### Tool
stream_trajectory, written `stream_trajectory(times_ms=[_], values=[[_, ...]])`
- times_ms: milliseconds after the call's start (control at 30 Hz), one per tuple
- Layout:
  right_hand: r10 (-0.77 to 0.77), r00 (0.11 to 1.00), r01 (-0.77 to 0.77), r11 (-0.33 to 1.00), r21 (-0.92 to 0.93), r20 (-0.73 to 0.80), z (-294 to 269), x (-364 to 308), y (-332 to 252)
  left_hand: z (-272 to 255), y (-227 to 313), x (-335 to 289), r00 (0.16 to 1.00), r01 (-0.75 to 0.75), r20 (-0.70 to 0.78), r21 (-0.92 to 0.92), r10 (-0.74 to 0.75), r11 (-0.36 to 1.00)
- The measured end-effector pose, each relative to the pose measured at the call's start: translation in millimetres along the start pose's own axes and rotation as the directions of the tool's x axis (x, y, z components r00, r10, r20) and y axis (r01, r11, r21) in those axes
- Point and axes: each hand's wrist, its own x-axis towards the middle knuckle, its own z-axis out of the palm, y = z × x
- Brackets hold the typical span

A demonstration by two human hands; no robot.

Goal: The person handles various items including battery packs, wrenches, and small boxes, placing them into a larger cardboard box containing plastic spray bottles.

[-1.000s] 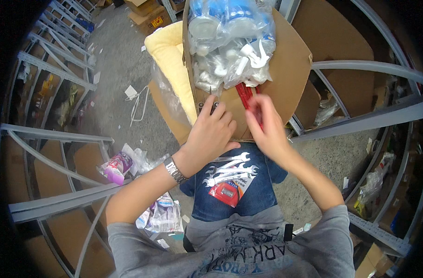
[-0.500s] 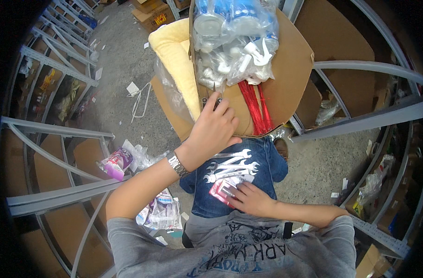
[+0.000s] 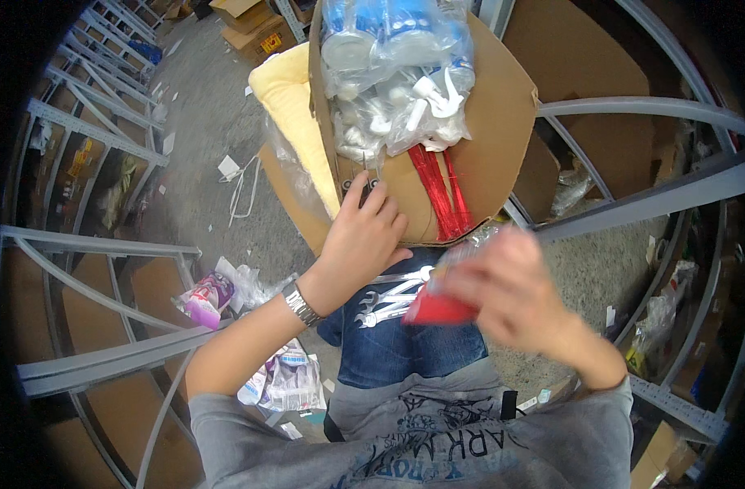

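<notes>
My left hand (image 3: 354, 243) reaches over the near edge of the cardboard box (image 3: 503, 114), fingers stretched out and slightly apart. Its fingertips rest by a small dark metal tool (image 3: 361, 181) with two round ends and a thin point, partly covered by the fingers. Closed and smeared by motion, my right hand (image 3: 515, 289) holds a small red packet (image 3: 439, 308) with a clear upper part above my right thigh. Several silver open-ended wrenches (image 3: 393, 301) lie on my jeans, partly behind the packet.
In the box lie bagged blue-and-clear bottles (image 3: 397, 37), white spray heads (image 3: 438, 98) and red twisted strands (image 3: 438, 191). A pale yellow cloth (image 3: 295, 106) leans along its left side. Metal shelving (image 3: 103, 354) stands on both sides. Plastic packages (image 3: 287, 379) lie on the floor.
My right hand has lifted the red packet off my lap and moved up and right with it. The left hand stays by the dark tool; the view has shifted slightly.
</notes>
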Motion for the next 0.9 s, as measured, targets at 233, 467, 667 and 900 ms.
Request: stream_trajectory(times_ms=[233,467,667,900], values=[[-0.044,0.997,0.064,0.926,-0.371,0.062,21.8,58.7,79.2,-6.1,1.6,4.8,1.000,-0.003,-0.002,-0.005,0.003,1.000],[0.264,0.956,-0.289,0.921,0.263,0.128,85.5,47.9,89.3,-6.6,0.4,1.9,1.000,-0.015,-0.009,-0.008,0.015,1.000],[0.301,0.944,-0.330,0.851,0.409,0.137,92.9,45.7,91.7,-5.2,-0.2,1.1,0.997,-0.017,-0.077,-0.064,0.012,0.998],[0.215,0.976,-0.215,0.964,0.158,0.014,87.4,42.3,89.2,-5.9,0.8,-1.0,0.999,-0.008,-0.047,-0.047,0.006,0.999]])
